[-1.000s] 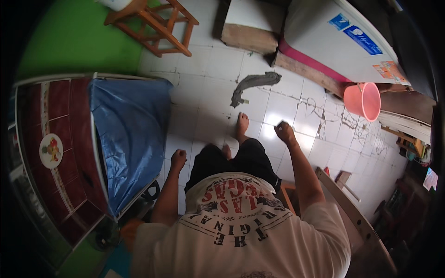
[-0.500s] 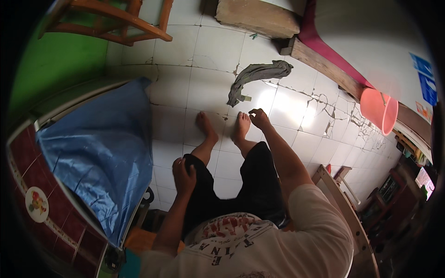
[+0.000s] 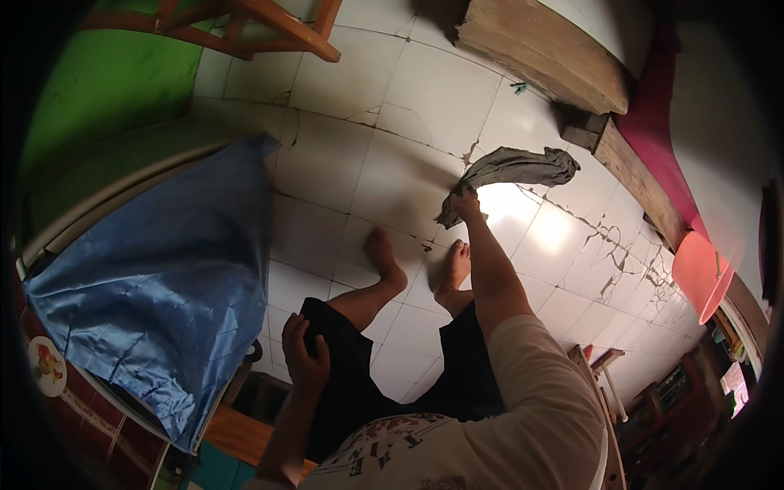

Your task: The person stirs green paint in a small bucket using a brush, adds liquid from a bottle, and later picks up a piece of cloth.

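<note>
A crumpled grey cloth (image 3: 523, 167) lies in a curved strip on the white tiled floor, in front of my feet. My right hand (image 3: 465, 204) reaches down to its near end, with the fingers closed on the fabric. Most of the cloth still rests on the tiles. My left hand (image 3: 306, 355) holds nothing and hovers by my left knee, fingers loosely bent and apart, over the black shorts (image 3: 347, 392).
A blue sheet (image 3: 163, 278) covers a surface at my left. Beyond it stands a wooden chair or stool frame (image 3: 278, 28). Wooden beams (image 3: 539, 53) lie far right, near a pink bucket (image 3: 701, 273). The floor tiles (image 3: 425, 98) are cracked. A small green clip-like piece (image 3: 518, 87) lies there.
My right hand has moved forward from beside my right foot onto the cloth's near end and closed on it. My left hand has shifted slightly off my knee. The whole view has turned somewhat.
</note>
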Tool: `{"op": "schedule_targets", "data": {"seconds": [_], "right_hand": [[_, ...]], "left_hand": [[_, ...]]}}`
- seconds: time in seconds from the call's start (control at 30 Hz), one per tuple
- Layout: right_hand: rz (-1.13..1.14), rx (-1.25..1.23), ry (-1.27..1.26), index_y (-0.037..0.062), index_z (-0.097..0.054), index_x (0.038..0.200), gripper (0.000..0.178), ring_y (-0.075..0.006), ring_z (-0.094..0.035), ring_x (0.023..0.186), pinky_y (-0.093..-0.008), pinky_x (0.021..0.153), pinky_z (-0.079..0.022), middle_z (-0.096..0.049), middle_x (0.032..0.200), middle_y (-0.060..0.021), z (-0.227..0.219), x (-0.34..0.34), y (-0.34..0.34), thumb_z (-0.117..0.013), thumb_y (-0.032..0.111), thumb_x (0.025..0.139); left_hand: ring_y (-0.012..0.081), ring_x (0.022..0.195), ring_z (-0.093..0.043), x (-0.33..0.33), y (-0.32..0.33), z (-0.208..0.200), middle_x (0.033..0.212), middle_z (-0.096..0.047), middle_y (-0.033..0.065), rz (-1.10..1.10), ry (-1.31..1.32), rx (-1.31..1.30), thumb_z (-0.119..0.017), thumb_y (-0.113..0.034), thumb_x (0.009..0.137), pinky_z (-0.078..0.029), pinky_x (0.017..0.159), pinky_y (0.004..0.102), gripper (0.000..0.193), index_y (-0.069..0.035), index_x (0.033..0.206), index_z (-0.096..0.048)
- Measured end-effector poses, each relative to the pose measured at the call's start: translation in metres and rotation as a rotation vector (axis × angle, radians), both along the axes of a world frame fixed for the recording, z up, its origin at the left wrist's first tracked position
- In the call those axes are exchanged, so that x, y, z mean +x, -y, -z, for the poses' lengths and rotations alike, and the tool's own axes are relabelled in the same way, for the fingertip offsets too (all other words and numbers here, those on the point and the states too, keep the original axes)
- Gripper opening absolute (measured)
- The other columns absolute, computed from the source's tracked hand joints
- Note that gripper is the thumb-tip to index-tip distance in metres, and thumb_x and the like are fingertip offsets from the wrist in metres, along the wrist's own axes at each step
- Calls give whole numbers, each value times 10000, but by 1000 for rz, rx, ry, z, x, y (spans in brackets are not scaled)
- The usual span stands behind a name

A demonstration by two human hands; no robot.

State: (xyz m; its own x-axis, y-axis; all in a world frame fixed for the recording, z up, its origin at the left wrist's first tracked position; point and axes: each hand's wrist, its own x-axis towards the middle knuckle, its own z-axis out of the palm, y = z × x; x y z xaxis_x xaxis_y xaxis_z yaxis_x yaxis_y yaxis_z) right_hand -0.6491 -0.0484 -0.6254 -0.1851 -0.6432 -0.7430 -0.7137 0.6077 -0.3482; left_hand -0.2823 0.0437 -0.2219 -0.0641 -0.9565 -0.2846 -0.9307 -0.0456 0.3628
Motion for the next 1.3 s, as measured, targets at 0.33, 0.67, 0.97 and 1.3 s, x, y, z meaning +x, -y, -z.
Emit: {"op": "schedule_targets", "data": {"seconds": [0.33,0.67,0.97,1.3], "right_hand": [[622,-235,364,13,-552,1395,476,-268,-523,1316,-353,1126,-365,-600,1371,-175,-124,-55,-37,-463,359,1079],[403,-363,448,21,-518,1430,518,-252,-445,1390,-396,1183,-313,-540,1449,-139,-546,-66,-18,-427,402,1092],[266,-630,756,11,-645,1306,434,-294,-498,1354,-443,1160,-374,-539,1441,-144,-789,1,30,-468,338,1082],[230,-640,838,5,-651,1290,409,-242,-528,1269,-373,1110,-374,-587,1344,-124,-832,22,91,-512,323,1073]], "left_hand": [[416,1231,-550,-20,24,-10,1282,-565,243,45,-137,107,-640,-124,919,-450,1058,495,384,32,1252,-530],[435,1199,-550,-91,48,-52,1264,-563,256,114,-535,193,-693,-193,896,-444,1044,476,498,29,1299,-504],[283,1243,-590,-167,263,-234,1350,-618,203,173,-872,642,-469,-563,1021,-430,1059,361,687,-12,1427,-526],[41,597,-498,-132,368,-355,652,-548,-25,128,-1127,93,-648,-371,1004,-462,559,245,359,-13,1021,-665]]}}
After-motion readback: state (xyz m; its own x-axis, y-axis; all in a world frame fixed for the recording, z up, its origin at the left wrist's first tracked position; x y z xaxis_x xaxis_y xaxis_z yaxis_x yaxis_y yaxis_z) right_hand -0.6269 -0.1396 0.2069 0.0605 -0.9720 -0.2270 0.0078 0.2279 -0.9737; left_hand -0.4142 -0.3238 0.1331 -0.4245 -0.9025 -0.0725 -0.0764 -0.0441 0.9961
